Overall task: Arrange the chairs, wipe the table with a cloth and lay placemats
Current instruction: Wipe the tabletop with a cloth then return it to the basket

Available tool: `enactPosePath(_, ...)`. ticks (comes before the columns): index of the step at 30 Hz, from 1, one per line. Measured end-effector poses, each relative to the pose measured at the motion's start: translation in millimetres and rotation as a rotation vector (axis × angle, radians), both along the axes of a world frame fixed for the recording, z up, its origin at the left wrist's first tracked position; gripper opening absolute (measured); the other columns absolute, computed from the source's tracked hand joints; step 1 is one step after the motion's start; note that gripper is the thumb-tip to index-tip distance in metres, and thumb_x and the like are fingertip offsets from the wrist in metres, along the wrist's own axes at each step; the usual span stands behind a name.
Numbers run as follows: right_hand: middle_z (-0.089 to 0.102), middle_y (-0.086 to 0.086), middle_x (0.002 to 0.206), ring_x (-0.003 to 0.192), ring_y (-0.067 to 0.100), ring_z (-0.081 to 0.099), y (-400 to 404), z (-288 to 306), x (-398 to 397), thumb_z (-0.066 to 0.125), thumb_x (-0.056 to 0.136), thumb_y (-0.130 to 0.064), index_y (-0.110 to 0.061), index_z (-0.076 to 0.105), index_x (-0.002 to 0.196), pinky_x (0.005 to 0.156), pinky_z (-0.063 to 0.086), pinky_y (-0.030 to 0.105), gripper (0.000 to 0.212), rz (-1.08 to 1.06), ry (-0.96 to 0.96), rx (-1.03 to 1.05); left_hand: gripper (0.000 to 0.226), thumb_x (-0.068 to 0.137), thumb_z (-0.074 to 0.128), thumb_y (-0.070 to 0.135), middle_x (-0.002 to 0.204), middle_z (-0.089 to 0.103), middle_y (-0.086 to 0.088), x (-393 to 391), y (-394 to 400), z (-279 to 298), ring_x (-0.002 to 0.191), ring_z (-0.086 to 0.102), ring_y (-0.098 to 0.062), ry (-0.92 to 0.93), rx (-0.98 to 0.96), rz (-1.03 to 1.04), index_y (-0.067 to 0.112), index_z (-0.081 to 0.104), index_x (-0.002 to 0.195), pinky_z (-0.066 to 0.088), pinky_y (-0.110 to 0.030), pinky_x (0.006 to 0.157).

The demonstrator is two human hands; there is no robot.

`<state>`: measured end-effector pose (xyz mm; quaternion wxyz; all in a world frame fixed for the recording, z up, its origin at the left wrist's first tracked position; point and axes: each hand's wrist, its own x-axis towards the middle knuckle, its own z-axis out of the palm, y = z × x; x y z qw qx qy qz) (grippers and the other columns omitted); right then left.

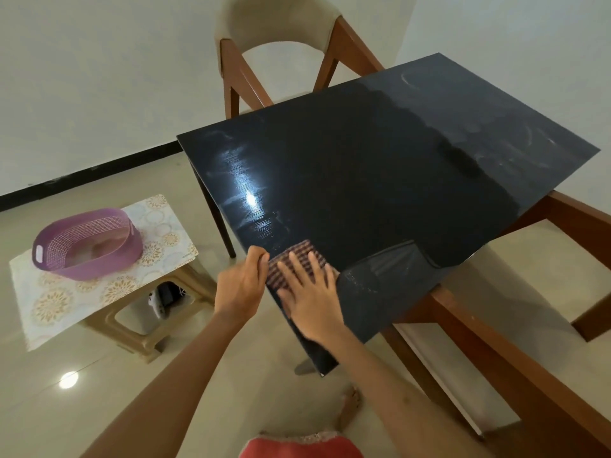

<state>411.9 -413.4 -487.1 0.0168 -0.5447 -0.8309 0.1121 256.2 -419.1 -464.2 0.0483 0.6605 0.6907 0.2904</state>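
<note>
A folded checked cloth [299, 252] lies at the near left edge of the black table [380, 166]. My right hand [309, 295] presses flat on the cloth with fingers spread. My left hand [243, 285] curls its fingers over the table's edge, touching the cloth's left end. Patterned placemats [109, 292] lie on a beige plastic stool [139, 325] at the left, under a purple basket [87, 246]. One chair [281, 54] stands at the far end of the table. A second wooden chair [512, 325] stands along the right side.
The tabletop shows dusty smears on its far right part and a glossy reflection near the left. A white wall runs behind the table. Shiny tiled floor [99, 408] lies open at the near left. My bare foot [348, 408] stands beside the table's near corner.
</note>
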Motion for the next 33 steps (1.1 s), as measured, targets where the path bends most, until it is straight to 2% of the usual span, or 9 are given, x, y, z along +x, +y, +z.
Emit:
enactPosePath(4,0.037,-0.004,0.152,0.142,0.029,0.031,-63,-6,17,0.037,0.096,-0.049,-0.034,0.034,0.146,0.113,0.028,0.053,0.052,0.062,-0.026,0.019,0.022,0.098,0.025,0.038,0.051,0.046,0.005,13,10,5,0.040,0.044,-0.020,0.002,0.009,-0.038,0.021,0.037,0.091,0.021,-0.023,0.040)
enactPosePath(8,0.035,-0.007,0.153,0.142,0.027,0.032,-97,-5,47,0.034,0.097,-0.051,-0.037,0.027,0.148,0.112,0.032,0.052,0.053,0.009,-0.038,-0.024,0.022,0.098,0.026,0.038,0.052,0.050,0.000,27,19,1,0.041,0.048,-0.025,-0.032,0.013,-0.053,0.020,0.037,0.091,0.027,-0.028,0.045)
enactPosePath(12,0.028,-0.008,0.157,0.143,0.026,0.029,-110,-10,70,0.025,0.099,-0.057,-0.039,0.021,0.150,0.110,0.022,0.048,0.055,-0.011,-0.060,-0.057,0.027,0.099,0.026,0.036,0.054,0.051,0.001,44,21,-3,0.041,0.047,-0.019,-0.043,0.003,-0.104,0.016,0.043,0.093,0.030,-0.028,0.043)
enactPosePath(15,0.029,-0.009,0.156,0.143,0.026,0.030,-108,-10,72,0.024,0.099,-0.058,-0.039,0.024,0.149,0.109,0.021,0.048,0.054,-0.015,-0.058,-0.068,0.035,0.099,0.022,0.040,0.057,0.054,0.002,51,21,-7,0.044,0.048,-0.016,-0.050,-0.027,-0.116,0.015,0.046,0.094,0.040,-0.033,0.043)
enactPosePath(19,0.025,-0.009,0.157,0.146,0.024,0.020,-75,-7,72,0.021,0.101,-0.053,-0.039,0.024,0.149,0.117,0.015,0.050,0.049,-0.034,-0.027,-0.065,0.031,0.097,0.024,0.041,0.052,0.049,0.002,50,28,-8,0.043,0.049,-0.021,-0.029,-0.022,-0.098,0.018,0.043,0.091,0.037,-0.031,0.043)
enactPosePath(23,0.012,-0.011,0.159,0.149,0.023,0.006,1,-2,109,0.020,0.100,-0.050,-0.038,0.017,0.150,0.116,0.002,0.046,0.051,-0.200,-0.054,-0.030,0.029,0.098,0.025,0.039,0.054,0.050,0.001,52,29,-8,0.044,0.048,-0.021,-0.024,-0.024,-0.116,0.018,0.042,0.091,0.039,-0.033,0.045)
enactPosePath(29,0.006,-0.008,0.162,0.149,0.024,-0.001,85,5,203,0.019,0.102,-0.050,-0.036,0.010,0.152,0.118,0.001,0.048,0.053,-0.488,-0.055,-0.072,0.025,0.099,0.027,0.038,0.052,0.049,0.003,49,18,-9,0.041,0.045,-0.016,0.008,-0.031,-0.117,0.019,0.042,0.090,0.032,-0.029,0.042)
enactPosePath(33,0.004,-0.006,0.162,0.149,0.026,-0.002,96,3,216,0.020,0.102,-0.050,-0.036,0.008,0.153,0.118,0.002,0.049,0.054,-0.522,-0.077,-0.092,0.025,0.099,0.029,0.037,0.051,0.047,0.004,43,13,-10,0.039,0.039,-0.015,0.009,-0.056,-0.081,0.018,0.043,0.090,0.030,-0.028,0.043)
